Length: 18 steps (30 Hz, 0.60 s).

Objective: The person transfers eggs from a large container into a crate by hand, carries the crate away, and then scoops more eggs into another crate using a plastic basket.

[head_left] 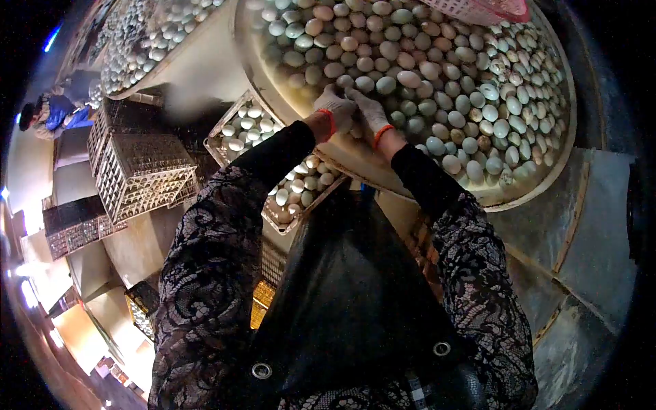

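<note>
Pale eggs [408,78], bluish, white and pinkish, fill a large round tub [263,72]. Some at the right look cracked or dirty. My left hand [335,104], in a whitish glove with an orange cuff, is over the tub's near left part with its fingers curled together. Close beside it, almost touching, is my right hand [369,113] in a matching glove, its fingers bent among the eggs. What either hand holds is hidden by the gloves and the small scale. Under my left forearm, a crate [220,130] holds more eggs.
A pink basket [488,8] sits at the tub's far edge. Another egg-filled tub [198,42] is at upper left. Slatted crates [147,171] are stacked to the left, with a person in blue [58,113] beyond. A yellow crate [261,301] lies below my left arm.
</note>
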Each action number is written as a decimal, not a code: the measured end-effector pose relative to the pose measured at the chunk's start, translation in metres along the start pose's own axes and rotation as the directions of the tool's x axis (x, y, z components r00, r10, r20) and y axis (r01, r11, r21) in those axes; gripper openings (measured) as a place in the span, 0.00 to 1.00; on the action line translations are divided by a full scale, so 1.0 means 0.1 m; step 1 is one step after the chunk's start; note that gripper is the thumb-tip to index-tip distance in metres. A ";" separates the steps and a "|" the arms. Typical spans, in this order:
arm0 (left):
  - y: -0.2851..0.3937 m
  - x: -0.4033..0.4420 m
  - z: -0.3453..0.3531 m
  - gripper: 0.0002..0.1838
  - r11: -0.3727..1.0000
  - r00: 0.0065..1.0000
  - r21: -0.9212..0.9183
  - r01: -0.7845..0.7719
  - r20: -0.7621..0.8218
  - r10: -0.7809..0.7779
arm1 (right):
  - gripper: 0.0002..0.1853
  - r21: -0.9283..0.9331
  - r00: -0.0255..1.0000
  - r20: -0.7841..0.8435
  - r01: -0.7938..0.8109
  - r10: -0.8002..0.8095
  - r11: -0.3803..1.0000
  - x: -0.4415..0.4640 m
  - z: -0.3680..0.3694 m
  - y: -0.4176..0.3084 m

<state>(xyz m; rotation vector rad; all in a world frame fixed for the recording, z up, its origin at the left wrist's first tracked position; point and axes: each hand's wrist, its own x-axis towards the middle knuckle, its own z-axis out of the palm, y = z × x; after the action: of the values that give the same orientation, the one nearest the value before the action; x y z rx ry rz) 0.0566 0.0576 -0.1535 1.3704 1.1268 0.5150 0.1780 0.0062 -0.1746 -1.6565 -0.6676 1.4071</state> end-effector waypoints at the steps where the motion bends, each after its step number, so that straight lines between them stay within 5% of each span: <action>1: 0.22 -0.14 0.01 0.35 0.992 0.997 0.100 0.078 -0.024 -0.076 | 0.36 0.034 0.999 0.032 0.008 -0.009 0.999 0.12 0.00 0.11; 3: 0.50 -0.32 0.01 0.34 0.968 0.987 0.198 0.156 -0.061 -0.147 | 0.35 0.070 0.997 0.069 0.019 -0.024 0.997 0.06 0.02 0.01; 6: 0.89 -0.60 0.07 0.32 0.993 0.993 0.085 0.080 -0.091 -0.073 | 0.29 -0.083 0.998 0.010 -0.054 0.055 0.995 -0.38 -0.06 -0.39; 7: 1.20 -0.81 0.08 0.30 0.989 0.994 0.129 0.070 -0.090 -0.059 | 0.25 -0.108 0.999 0.019 0.040 -0.038 0.993 -0.40 -0.08 -0.38; 10: 1.59 -1.04 0.04 0.26 0.992 0.994 0.072 0.108 0.006 -0.109 | 0.25 0.188 0.975 0.209 0.039 -0.079 0.981 0.24 -0.72 0.29; 13: 1.58 -1.14 0.07 0.29 0.964 0.958 0.258 -0.071 -0.252 0.138 | 0.33 0.118 0.996 -0.079 0.060 -0.051 0.991 -0.78 -0.40 -0.73; 14: 1.42 -1.05 0.09 0.30 0.967 0.952 0.190 -0.170 -0.221 0.211 | 0.31 0.157 0.995 -0.065 0.087 -0.078 0.984 -1.05 -0.23 -1.01; 15: 1.60 -1.27 0.08 0.29 0.957 0.899 0.243 -0.158 -0.366 0.241 | 0.28 0.196 0.993 -0.051 0.112 -0.104 0.974 -1.32 -0.07 -1.29; 16: 1.58 -1.33 0.03 0.28 0.926 0.835 0.185 -0.330 -0.400 0.378 | 0.26 0.236 0.991 -0.037 0.135 -0.130 0.962 -1.59 0.09 -1.58; 18: 1.74 -1.58 -0.12 0.27 0.960 0.819 0.093 -0.266 -0.504 0.276 | 0.23 0.074 0.911 -0.011 0.412 -0.412 0.908 -1.57 0.17 -1.61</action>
<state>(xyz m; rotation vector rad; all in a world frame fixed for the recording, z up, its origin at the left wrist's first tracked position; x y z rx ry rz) 0.0320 -0.0350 0.0614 1.4608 1.3659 1.1352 0.1452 -0.0373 0.0443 -1.3533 -0.8979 1.1146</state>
